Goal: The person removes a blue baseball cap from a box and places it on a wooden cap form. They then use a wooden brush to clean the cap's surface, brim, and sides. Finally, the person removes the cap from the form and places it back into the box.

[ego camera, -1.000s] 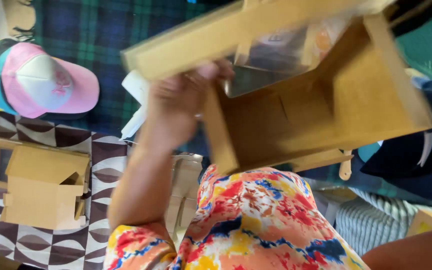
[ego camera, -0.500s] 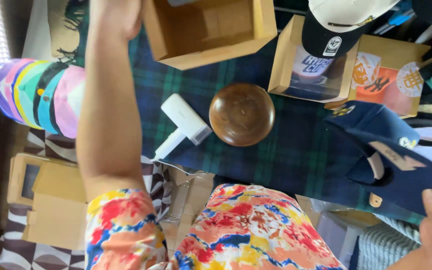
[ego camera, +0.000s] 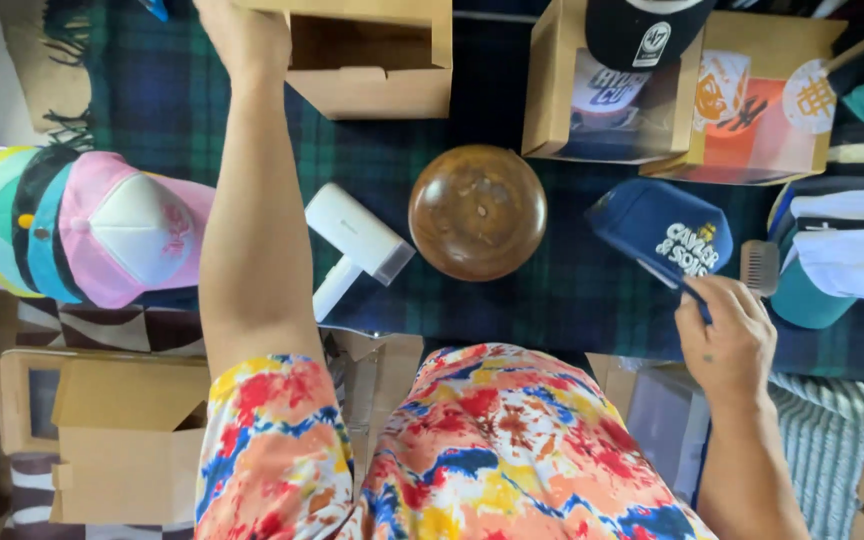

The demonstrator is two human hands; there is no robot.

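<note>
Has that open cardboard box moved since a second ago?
Yes. The left hand has carried the open cardboard box from over the lap to the far side of the wooden bowl.

A second ago the open cardboard box (ego camera: 370, 55) was tilted up close in the left hand (ego camera: 242, 40); it now rests on the plaid cloth (ego camera: 562, 290), the hand at its edge. The right hand (ego camera: 727, 335) has come up to grip the navy cap (ego camera: 660, 232).

Short-sleeved shirt (ego camera: 472, 450), bright tie-dye: red, orange, yellow, blue, white. Forearms bare.
</note>
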